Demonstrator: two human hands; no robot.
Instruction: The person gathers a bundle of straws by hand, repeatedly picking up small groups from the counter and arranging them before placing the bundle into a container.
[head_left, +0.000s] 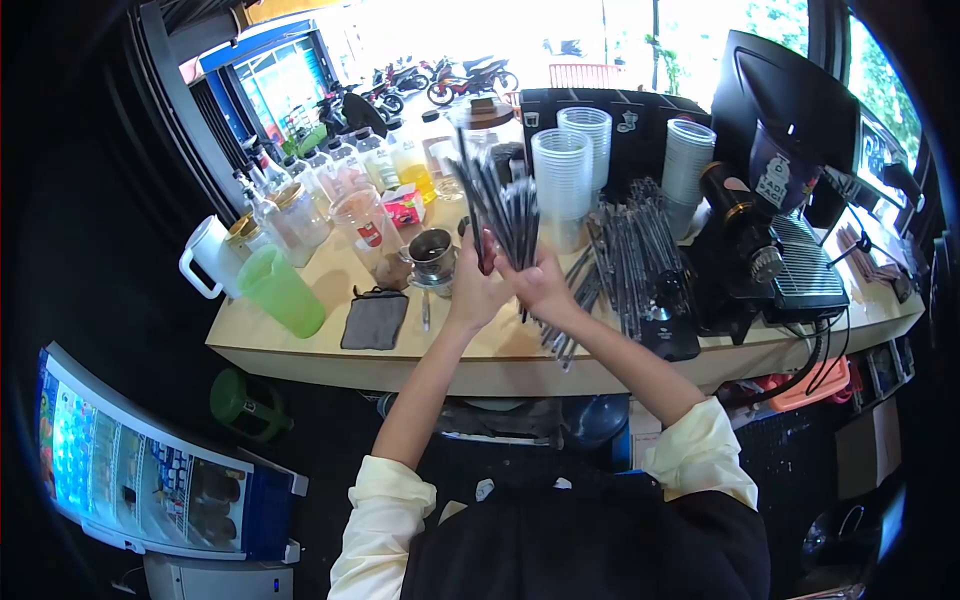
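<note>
A bundle of black straws (512,215), seemingly in clear wrappers, stands roughly upright above the counter, its upper ends blurred. My left hand (478,290) is closed around its left side. From the right, my right hand (543,287) grips the same bundle, close against the left. More wrapped straws (637,255) lie in a loose pile on the counter to the right of my hands. Left of my left hand is a small metal cup (432,255). A grey drawstring pouch (374,320) lies flat near the counter's front edge.
Stacked clear plastic cups (563,175) stand behind the straws. A coffee grinder (740,230) and other machine parts occupy the right side. Bottles (375,160), a green pitcher (282,292) and a white jug (212,258) stand left. A lit drinks fridge (150,460) is lower left.
</note>
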